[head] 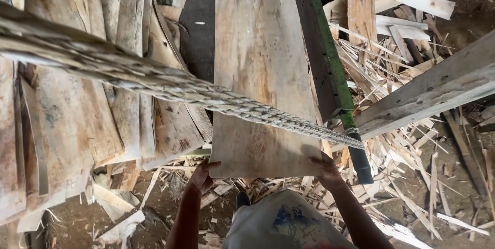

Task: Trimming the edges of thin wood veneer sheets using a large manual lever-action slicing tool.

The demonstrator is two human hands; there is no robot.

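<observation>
Veneer sheet point(260, 73) lies gripped between left hand point(201, 177) and right hand point(326, 169).

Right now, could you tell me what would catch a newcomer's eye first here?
A thick braided rope slants across the view from upper left to a green-and-black pole at right. Under it, the left hand and right hand grip the near edge of a wide veneer sheet, above ground littered with wood scraps.

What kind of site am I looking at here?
Probably a rough timber or veneer yard: stacked thin wood sheets, offcuts littering the dirt floor, both hands gripping one sheet.
</observation>
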